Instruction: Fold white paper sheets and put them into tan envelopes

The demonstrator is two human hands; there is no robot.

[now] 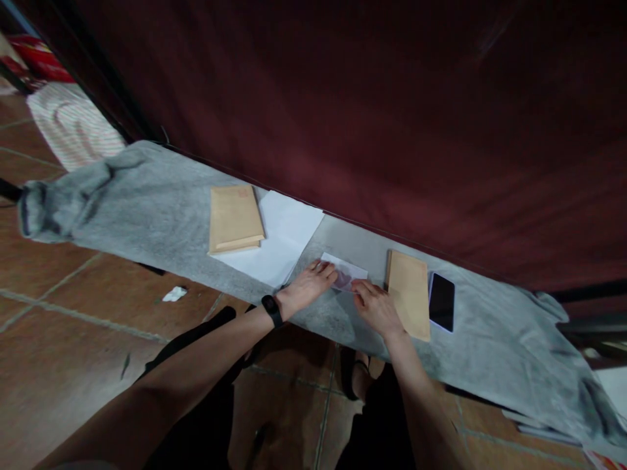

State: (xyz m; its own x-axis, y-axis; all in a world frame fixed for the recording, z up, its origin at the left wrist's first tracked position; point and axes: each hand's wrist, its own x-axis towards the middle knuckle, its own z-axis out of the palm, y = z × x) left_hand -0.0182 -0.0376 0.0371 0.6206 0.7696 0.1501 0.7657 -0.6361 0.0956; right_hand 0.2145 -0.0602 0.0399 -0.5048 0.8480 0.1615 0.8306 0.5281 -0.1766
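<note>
On grey cloth (pixel 151 202), at small pale paper (pixel 344 274): left hand (pixel 309 285) with fingers curled onto paper's left part, right hand (pixel 377 309) with fingers bent at paper's right end; whether pinching or only pressing, cannot tell. Looks partway: seemingly narrowed by folding already, not yet out of hands; number of folds too blurred to count. Just right of paper, brown envelope (pixel 410 297); farther right, phone (pixel 442 301). Left of paper, white sheets (pixel 290 225), spread flat; farther left, brown envelope stack (pixel 235 217), partly over sheets.
</note>
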